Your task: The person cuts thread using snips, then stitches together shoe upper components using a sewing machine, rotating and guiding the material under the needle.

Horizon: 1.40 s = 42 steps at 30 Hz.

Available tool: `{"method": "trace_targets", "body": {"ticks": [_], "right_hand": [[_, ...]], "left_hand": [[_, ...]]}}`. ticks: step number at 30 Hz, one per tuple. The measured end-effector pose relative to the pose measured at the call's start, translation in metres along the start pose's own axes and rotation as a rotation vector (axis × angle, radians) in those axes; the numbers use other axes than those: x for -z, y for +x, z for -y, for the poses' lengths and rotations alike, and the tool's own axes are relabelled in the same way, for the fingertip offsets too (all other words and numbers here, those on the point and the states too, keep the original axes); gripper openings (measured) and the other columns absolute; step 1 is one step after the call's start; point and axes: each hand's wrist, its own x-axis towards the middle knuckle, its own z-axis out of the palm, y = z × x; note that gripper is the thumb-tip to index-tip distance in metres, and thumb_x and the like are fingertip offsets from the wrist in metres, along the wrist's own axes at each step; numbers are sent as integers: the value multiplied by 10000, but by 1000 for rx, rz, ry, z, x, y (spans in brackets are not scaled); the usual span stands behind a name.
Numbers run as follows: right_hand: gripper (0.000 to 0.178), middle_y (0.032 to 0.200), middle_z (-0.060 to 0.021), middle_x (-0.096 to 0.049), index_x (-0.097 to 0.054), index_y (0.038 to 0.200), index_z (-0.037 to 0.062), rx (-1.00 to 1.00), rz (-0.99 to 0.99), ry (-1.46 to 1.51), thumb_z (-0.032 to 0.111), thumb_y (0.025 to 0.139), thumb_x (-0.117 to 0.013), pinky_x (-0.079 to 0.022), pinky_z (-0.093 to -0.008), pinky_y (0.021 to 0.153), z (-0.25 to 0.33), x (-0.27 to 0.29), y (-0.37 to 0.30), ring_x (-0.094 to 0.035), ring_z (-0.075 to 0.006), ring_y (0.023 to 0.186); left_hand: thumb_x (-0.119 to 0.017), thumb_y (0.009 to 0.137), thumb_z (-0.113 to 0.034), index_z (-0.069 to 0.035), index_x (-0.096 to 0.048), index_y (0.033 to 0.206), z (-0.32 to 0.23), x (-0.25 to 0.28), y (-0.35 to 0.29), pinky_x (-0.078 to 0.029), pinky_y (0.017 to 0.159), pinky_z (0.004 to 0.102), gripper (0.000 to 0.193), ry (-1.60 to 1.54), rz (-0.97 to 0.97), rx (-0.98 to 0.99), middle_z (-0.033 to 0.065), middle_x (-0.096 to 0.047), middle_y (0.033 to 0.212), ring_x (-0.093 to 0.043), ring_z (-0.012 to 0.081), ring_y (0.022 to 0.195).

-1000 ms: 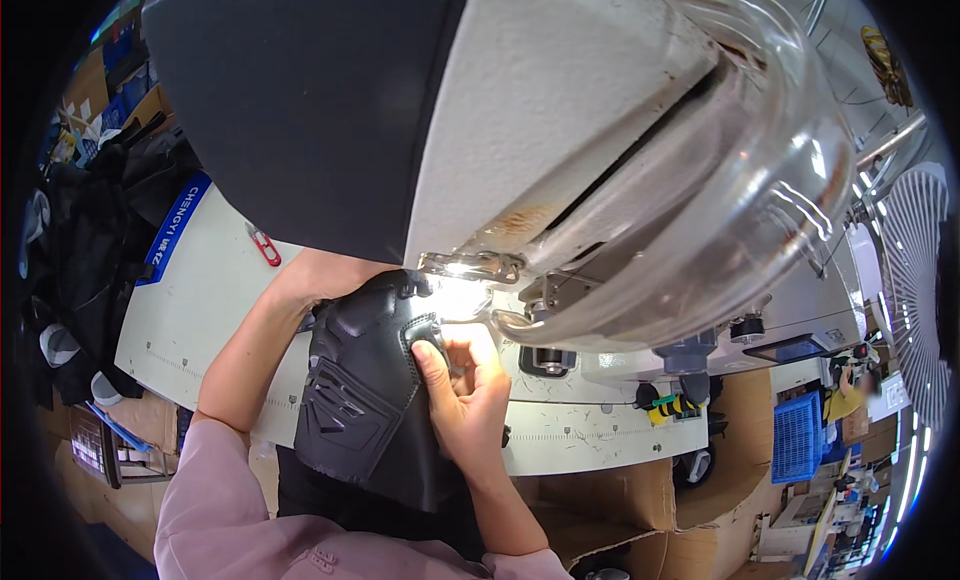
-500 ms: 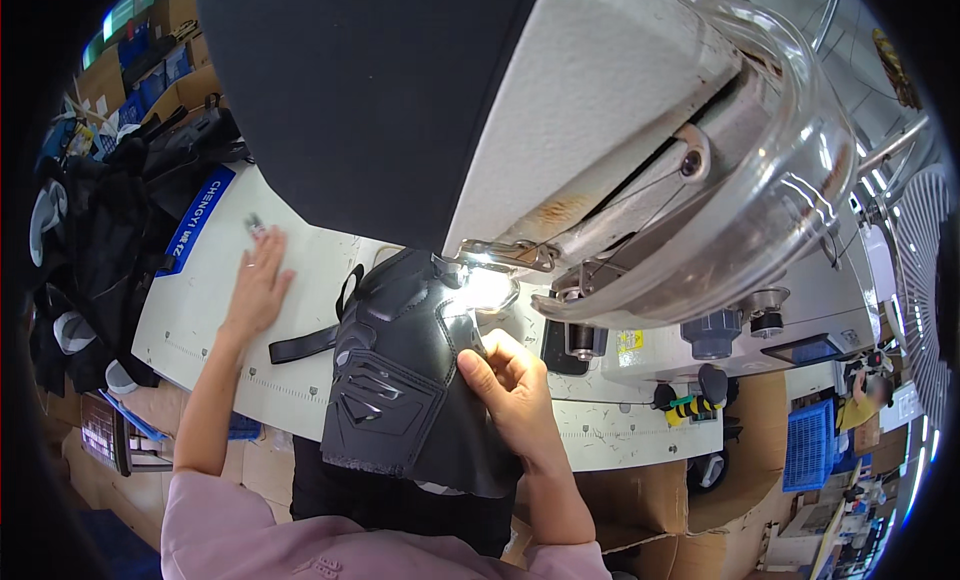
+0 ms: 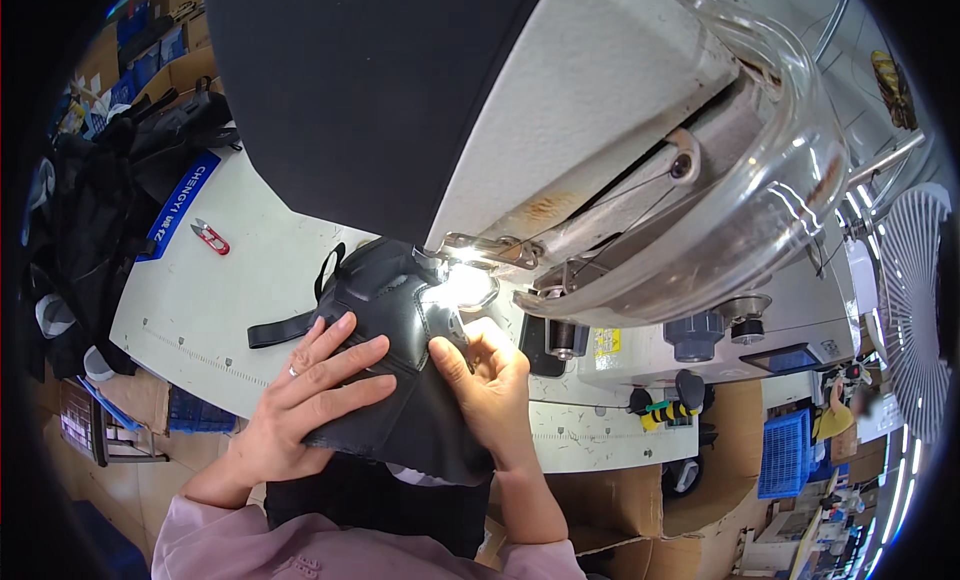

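Note:
A black padded leather-like piece [image 3: 400,325], shaped like a knee guard, lies under the lit needle area of the sewing machine [image 3: 520,150]. My left hand [image 3: 315,400] rests on its lower left part, fingers spread and flat, covering the moulded panel. The right edge of the piece is pinched between the thumb and fingers of my right hand [image 3: 485,380]. A black strap [image 3: 280,332] sticks out to the left. Glare and the machine head hide the needle itself. Red-handled thread snips [image 3: 211,237] lie on the white table [image 3: 200,310], apart from both hands.
Black items [image 3: 95,230] are heaped at the left behind a blue strip [image 3: 182,205]. A clear curved guard [image 3: 790,180] juts out from the machine head. A dark phone-like slab [image 3: 543,345] lies right of my right hand. Cardboard boxes [image 3: 610,495] stand below the table's right side.
My left hand has left the snips on the table and come down onto the black padded piece. My right hand keeps its pinch. The whole view has shifted slightly.

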Motion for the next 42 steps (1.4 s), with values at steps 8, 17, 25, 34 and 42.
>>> {"method": "trace_targets", "body": {"ticks": [8, 17, 25, 34, 42], "right_hand": [[154, 864, -21, -645, -620, 954, -2, 1, -26, -112, 110, 893, -706, -466, -186, 661, -11, 14, 5, -566, -42, 758], [256, 947, -106, -682, -637, 1046, -58, -45, -26, -84, 60, 840, -732, -536, -239, 720, -1, 34, 18, -643, -115, 796], [197, 921, -38, -656, -642, 1010, 8, -18, -108, -264, 42, 834, -724, -490, -228, 721, -41, 56, 27, -601, -95, 803], [241, 914, -86, -680, -636, 1031, -43, -14, -134, -287, 50, 830, -731, -522, -217, 682, -31, 52, 28, -636, -100, 758], [188, 917, -52, -662, -634, 1017, -36, 57, -151, -215, 51, 868, -708, -497, -207, 708, -24, 33, 21, -600, -73, 791]], "left_hand": [[-653, 569, 48, -150, -650, 1241, -1, -7, 3, -202, 1149, 565, 701, -123, -35, 15, 81, -507, 1427, -311, 336, 1425], [-613, 552, 116, -168, -585, 1326, -18, -29, 8, -197, 1148, 563, 825, 8, -115, 1, 72, -446, 1475, -296, 350, 1427], [-617, 555, 133, -158, -561, 1353, -23, -42, 6, -201, 1129, 599, 851, 46, -169, 13, 87, -431, 1485, -289, 369, 1425], [-594, 558, 149, -143, -567, 1345, -23, -40, 11, -187, 1136, 596, 840, 37, -157, 14, 97, -428, 1486, -289, 363, 1427], [-617, 573, 138, -149, -588, 1324, -7, -20, 16, -195, 1155, 549, 805, -19, -88, 14, 70, -463, 1464, -307, 344, 1424]]}}
